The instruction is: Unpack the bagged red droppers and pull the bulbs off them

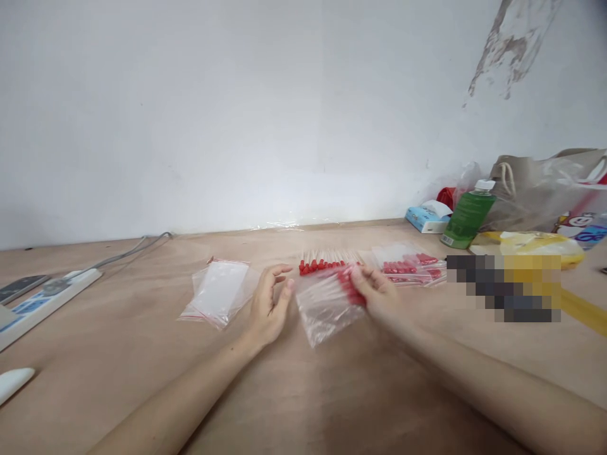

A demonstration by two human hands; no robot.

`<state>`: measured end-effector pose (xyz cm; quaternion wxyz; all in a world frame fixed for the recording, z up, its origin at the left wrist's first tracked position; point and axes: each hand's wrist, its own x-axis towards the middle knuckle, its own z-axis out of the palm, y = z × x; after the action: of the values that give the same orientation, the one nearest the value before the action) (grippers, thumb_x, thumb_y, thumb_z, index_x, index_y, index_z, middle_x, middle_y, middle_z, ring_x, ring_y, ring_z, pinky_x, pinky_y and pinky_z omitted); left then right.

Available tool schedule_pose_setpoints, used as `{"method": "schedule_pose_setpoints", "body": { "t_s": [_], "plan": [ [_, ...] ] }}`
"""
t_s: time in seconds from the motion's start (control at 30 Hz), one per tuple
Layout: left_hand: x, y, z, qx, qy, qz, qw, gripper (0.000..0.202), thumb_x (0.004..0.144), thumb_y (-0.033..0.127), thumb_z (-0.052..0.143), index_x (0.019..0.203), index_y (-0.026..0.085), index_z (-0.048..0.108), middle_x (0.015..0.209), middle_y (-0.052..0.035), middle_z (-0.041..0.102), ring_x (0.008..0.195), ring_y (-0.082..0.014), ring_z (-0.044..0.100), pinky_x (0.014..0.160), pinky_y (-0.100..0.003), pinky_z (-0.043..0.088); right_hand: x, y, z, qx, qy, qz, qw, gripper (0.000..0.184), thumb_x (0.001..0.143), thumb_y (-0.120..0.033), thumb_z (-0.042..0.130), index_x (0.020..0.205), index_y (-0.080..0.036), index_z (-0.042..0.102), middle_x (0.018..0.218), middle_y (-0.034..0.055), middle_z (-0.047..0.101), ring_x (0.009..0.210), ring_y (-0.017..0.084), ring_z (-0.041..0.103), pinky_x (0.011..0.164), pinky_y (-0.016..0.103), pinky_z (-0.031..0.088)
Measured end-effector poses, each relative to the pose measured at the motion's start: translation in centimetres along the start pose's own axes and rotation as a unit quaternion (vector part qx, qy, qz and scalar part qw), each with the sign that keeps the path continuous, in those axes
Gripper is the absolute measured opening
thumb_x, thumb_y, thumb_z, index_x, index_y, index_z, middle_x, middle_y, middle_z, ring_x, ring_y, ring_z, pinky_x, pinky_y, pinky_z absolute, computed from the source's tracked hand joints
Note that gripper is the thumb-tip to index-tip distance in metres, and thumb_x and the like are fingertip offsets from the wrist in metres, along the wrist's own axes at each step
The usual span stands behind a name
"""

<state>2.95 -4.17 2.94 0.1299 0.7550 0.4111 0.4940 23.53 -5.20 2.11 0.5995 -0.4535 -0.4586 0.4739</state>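
Observation:
My right hand (377, 292) pinches the red-striped end of a clear zip bag (325, 304) filled with red-tipped sticks, which lies on the wooden table (303, 392). My left hand (269, 305) hovers just left of that bag, fingers apart and curved, holding nothing. A row of loose red-tipped sticks (325, 261) lies just beyond both hands. Filled bags of the same sticks (408, 264) are piled to the right of the row. A stack of empty zip bags (219, 291) lies to the left of my left hand.
A white power strip (45, 302) with a grey cable lies at the far left, a white object (14, 382) near the front left edge. At the back right stand a green bottle (467, 215), a blue tissue box (425, 218), plastic bags (545, 186) and a yellow packet (531, 245).

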Motion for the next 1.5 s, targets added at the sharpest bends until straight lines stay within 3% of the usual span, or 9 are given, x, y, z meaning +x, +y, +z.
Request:
{"method": "schedule_pose_setpoints", "body": {
  "t_s": [0.1, 0.2, 0.43, 0.6, 0.73, 0.9, 1.03, 1.33, 1.5],
  "plan": [
    [-0.8, 1.6, -0.7, 0.046, -0.161, 0.065, 0.984, 0.031, 0.084, 0.031, 0.046, 0.114, 0.026, 0.049, 0.117, -0.0067, 0.052, 0.112, -0.0208, 0.047, 0.097, -0.036, 0.038, -2.0, 2.3, 1.8, 0.054, -0.048, 0.097, 0.993, 0.042, 0.064, -0.055, 0.063, 0.081, -0.017, 0.054, 0.076, 0.0015, 0.062, 0.060, 0.011, 0.055, 0.056, 0.024, 0.046],
    [-1.7, 1.4, -1.0, 0.062, -0.287, 0.104, 0.950, 0.047, 0.083, 0.031, 0.048, 0.129, 0.028, 0.039, 0.134, -0.0050, 0.041, 0.124, -0.0219, 0.036, 0.103, -0.040, 0.031, -2.7, 2.6, 2.1, 0.068, -0.074, 0.125, 0.987, 0.041, 0.061, -0.052, 0.067, 0.081, -0.017, 0.056, 0.074, 0.0005, 0.063, 0.064, 0.012, 0.058, 0.062, 0.026, 0.047],
    [-1.3, -1.6, -2.6, 0.061, -0.397, 0.091, 0.911, 0.047, 0.084, 0.029, 0.047, 0.130, 0.032, 0.037, 0.137, -0.0025, 0.038, 0.127, -0.0198, 0.032, 0.106, -0.045, 0.023, -1.2, 1.1, 0.3, 0.012, -0.224, 0.204, 0.953, 0.034, 0.059, -0.034, 0.072, 0.084, -0.013, 0.064, 0.076, 0.0042, 0.067, 0.068, 0.015, 0.062, 0.068, 0.030, 0.050],
    [-0.9, -2.5, -3.6, 0.000, -0.390, 0.076, 0.918, 0.044, 0.082, 0.024, 0.051, 0.124, 0.031, 0.046, 0.133, -0.0039, 0.044, 0.124, -0.0205, 0.038, 0.103, -0.042, 0.030, -0.3, 0.9, -0.5, -0.003, -0.271, 0.239, 0.933, 0.030, 0.062, -0.026, 0.071, 0.089, -0.014, 0.065, 0.082, 0.0054, 0.068, 0.070, 0.012, 0.064, 0.067, 0.025, 0.051],
    [-0.7, -1.8, -3.3, 0.004, -0.380, 0.079, 0.922, 0.044, 0.078, 0.027, 0.056, 0.121, 0.030, 0.050, 0.129, -0.0051, 0.048, 0.120, -0.0218, 0.044, 0.100, -0.040, 0.035, -0.2, 1.1, -0.3, -0.021, -0.231, 0.248, 0.940, 0.029, 0.060, -0.023, 0.073, 0.086, -0.014, 0.063, 0.072, 0.0022, 0.067, 0.061, 0.010, 0.062, 0.059, 0.023, 0.051],
    [-0.2, 0.1, -0.9, 0.023, -0.326, 0.094, 0.940, 0.032, 0.085, 0.026, 0.046, 0.116, 0.028, 0.055, 0.120, -0.0052, 0.054, 0.107, -0.0182, 0.052, 0.092, -0.032, 0.043, -0.3, 1.6, 0.0, -0.006, -0.176, 0.248, 0.952, 0.039, 0.052, -0.017, 0.076, 0.085, -0.015, 0.054, 0.056, -0.0035, 0.062, 0.052, 0.012, 0.061, 0.052, 0.025, 0.052],
    [0.4, 0.0, 1.2, 0.048, -0.288, 0.156, 0.944, 0.032, 0.087, 0.019, 0.038, 0.110, 0.025, 0.059, 0.116, -0.0074, 0.055, 0.105, -0.0174, 0.052, 0.090, -0.031, 0.043, -0.5, 1.8, 0.5, 0.002, -0.157, 0.238, 0.958, 0.051, 0.047, -0.017, 0.079, 0.086, -0.017, 0.047, 0.053, -0.0060, 0.060, 0.048, 0.011, 0.059, 0.050, 0.025, 0.051],
    [0.8, -1.0, 1.2, 0.051, -0.314, 0.241, 0.917, 0.030, 0.089, 0.022, 0.038, 0.104, 0.024, 0.063, 0.116, -0.0072, 0.058, 0.106, -0.0166, 0.053, 0.090, -0.030, 0.043, -0.7, 2.4, 0.8, 0.037, -0.250, 0.193, 0.948, 0.054, 0.052, -0.027, 0.078, 0.093, -0.016, 0.044, 0.055, -0.0066, 0.060, 0.050, 0.010, 0.058, 0.054, 0.025, 0.049],
    [0.8, -1.5, 1.3, 0.053, -0.277, 0.280, 0.918, 0.029, 0.089, 0.019, 0.038, 0.096, 0.021, 0.066, 0.104, -0.0077, 0.063, 0.096, -0.0149, 0.058, 0.083, -0.027, 0.047, -0.5, 2.5, 0.6, 0.053, -0.284, 0.192, 0.938, 0.054, 0.056, -0.028, 0.075, 0.097, -0.015, 0.043, 0.058, -0.0056, 0.060, 0.056, 0.011, 0.059, 0.060, 0.027, 0.049]
  ]
}}
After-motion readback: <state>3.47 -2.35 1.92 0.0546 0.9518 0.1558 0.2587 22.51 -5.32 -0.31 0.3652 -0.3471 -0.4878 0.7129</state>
